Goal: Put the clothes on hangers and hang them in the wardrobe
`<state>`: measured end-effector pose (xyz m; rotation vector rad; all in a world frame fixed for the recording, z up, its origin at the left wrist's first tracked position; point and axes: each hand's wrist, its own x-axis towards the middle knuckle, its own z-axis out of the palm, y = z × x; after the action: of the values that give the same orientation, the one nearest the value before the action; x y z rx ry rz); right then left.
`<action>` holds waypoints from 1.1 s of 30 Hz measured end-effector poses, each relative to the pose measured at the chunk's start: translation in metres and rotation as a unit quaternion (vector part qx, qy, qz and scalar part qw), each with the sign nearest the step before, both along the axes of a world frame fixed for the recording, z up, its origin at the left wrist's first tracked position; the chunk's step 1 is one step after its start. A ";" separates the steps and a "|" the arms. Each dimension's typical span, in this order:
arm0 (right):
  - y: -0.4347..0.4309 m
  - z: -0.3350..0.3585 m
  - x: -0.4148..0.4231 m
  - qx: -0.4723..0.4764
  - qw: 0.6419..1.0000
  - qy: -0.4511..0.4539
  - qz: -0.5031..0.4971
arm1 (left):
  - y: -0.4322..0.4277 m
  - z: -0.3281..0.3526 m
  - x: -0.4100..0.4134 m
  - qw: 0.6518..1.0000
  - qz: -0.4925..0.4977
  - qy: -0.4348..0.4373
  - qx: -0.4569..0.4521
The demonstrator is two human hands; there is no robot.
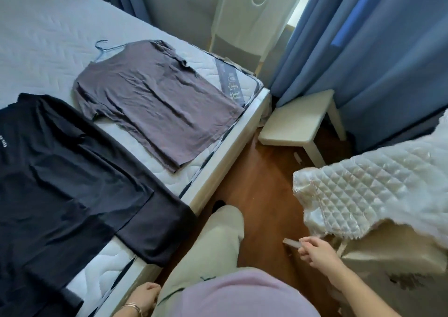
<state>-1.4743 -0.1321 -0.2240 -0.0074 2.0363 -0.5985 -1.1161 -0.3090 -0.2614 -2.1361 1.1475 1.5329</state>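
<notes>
Your right hand point(317, 253): it reaches out low over the wooden floor point(261, 183), thumb and fingers pinching the end of a pale flat strip point(292, 242); you cannot tell what the strip belongs to.
Your left hand point(145, 297): it hangs by the mattress edge at the bottom of the view, fingers loosely curled with nothing in them.
Grey T-shirt point(155, 98): lies flat on the mattress point(36, 38) near its corner, a blue hanger point(100, 50) poking out at the neck.
Black clothes point(60, 171): spread on the mattress just beside the grey T-shirt, one end drooping over the bed's side.
Right of you: a white quilted cover point(375, 188), with a white stool point(298, 120) beyond it near the blue curtains point(363, 50).
</notes>
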 end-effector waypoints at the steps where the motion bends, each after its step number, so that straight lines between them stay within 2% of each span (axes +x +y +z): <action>1: -0.013 0.000 -0.009 0.018 1.000 -0.002 0.004 | -0.016 0.001 -0.014 1.000 -0.006 0.005 0.003; 4: -0.046 0.000 -0.029 0.065 0.996 -0.034 0.048 | -0.062 -0.003 -0.056 0.999 -0.020 0.027 -0.016; 7: -0.087 0.002 -0.055 0.072 0.993 -0.027 0.092 | -0.120 0.008 -0.105 0.997 -0.028 0.068 -0.025; 10: -0.131 0.010 -0.085 0.066 0.995 -0.014 0.070 | -0.178 0.019 -0.149 0.991 -0.010 0.113 -0.071; 14: -0.189 0.009 -0.126 0.091 0.989 -0.008 0.115 | -0.234 0.026 -0.180 0.979 0.051 0.155 -0.123; 18: -0.265 -0.002 -0.176 0.119 0.973 0.006 0.200 | -0.243 0.015 -0.179 0.986 0.132 0.090 -0.053; 22: -0.347 -0.002 -0.216 0.137 0.937 -0.005 0.322 | -0.237 0.015 -0.179 0.982 0.188 0.014 0.020; 24: -0.402 -0.004 -0.239 0.139 0.925 -0.019 0.353 | -0.253 0.021 -0.192 0.988 0.150 -0.010 0.030; 28: -0.541 -0.011 -0.267 0.119 0.898 0.003 0.423 | -0.343 0.012 -0.221 0.969 0.245 -0.008 -0.041; 33: -0.733 -0.043 -0.239 0.040 0.846 0.037 0.530 | -0.507 -0.008 -0.258 0.968 0.198 0.013 -0.155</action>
<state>-1.7134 -0.8652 -0.2673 -1.0500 1.7672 0.2018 -1.3737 -0.8159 -0.2690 -2.6957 1.0729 1.6281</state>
